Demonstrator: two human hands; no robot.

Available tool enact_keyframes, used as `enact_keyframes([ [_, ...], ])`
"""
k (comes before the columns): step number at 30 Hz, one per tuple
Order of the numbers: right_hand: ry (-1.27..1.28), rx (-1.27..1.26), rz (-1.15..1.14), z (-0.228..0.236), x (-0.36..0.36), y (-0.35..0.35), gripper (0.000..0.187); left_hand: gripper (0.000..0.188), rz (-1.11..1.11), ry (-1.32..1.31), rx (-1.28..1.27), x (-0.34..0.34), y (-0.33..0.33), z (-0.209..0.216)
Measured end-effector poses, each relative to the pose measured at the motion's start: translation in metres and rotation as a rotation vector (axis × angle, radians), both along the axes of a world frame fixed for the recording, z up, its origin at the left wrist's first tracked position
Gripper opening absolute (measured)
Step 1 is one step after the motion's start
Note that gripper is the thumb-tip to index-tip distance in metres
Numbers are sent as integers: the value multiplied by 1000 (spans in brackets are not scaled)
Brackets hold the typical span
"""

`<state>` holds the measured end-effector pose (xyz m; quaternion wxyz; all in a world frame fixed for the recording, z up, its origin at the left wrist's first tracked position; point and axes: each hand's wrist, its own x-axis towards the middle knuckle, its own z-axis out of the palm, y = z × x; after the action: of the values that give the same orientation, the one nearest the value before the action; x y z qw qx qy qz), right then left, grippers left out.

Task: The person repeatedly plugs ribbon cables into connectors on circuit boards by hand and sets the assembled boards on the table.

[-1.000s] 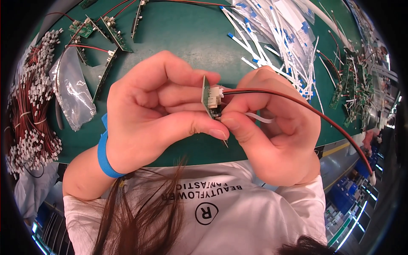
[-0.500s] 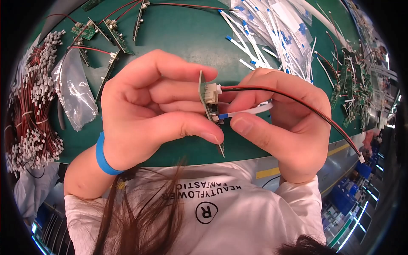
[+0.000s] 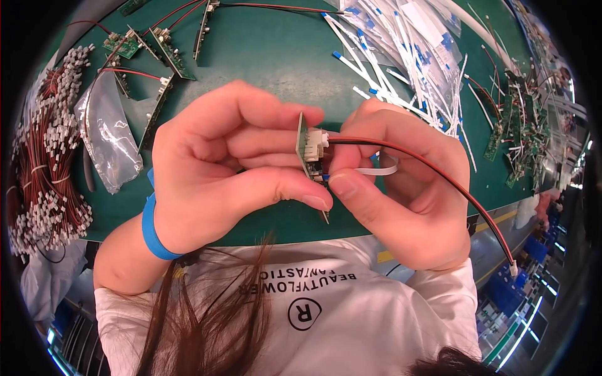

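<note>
A small green circuit board [image 3: 304, 141] stands on edge between the fingers and thumb of my left hand [image 3: 210, 147], seen nearly edge-on. From a cream connector [image 3: 315, 145] on its right face runs a red and black cable [image 3: 417, 158], which arcs over my right hand [image 3: 420, 188] to a loose white plug [image 3: 514, 269]. My right thumb and forefinger pinch a white flat ribbon cable [image 3: 382, 169] close to the board's lower socket. Its blue end is mostly hidden by the thumb, so I cannot tell how far it sits in the socket.
Bundled red and black cables [image 3: 47, 156] with white plugs lie at the left, beside a clear plastic bag [image 3: 110, 138]. Wired boards [image 3: 172, 53] stand at the back left. White ribbon cables [image 3: 401, 56] are heaped at the back right; more boards [image 3: 520, 125] pile up far right.
My right hand has moved left, closer to the board, and its thumb now covers most of the ribbon's blue end. The cable's loose plug has swung left and down.
</note>
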<state>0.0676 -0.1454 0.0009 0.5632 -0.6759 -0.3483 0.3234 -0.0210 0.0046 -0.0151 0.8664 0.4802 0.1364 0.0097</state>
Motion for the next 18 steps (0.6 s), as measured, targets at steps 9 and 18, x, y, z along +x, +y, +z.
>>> enact_keyframes([
  [9,-6,-27,40,0,1,0,16,46,-37,-158,138,-1,2,-11],
  [18,86,86,-52,5,0,5,20,42,-65,-239,102,2,4,-11],
])
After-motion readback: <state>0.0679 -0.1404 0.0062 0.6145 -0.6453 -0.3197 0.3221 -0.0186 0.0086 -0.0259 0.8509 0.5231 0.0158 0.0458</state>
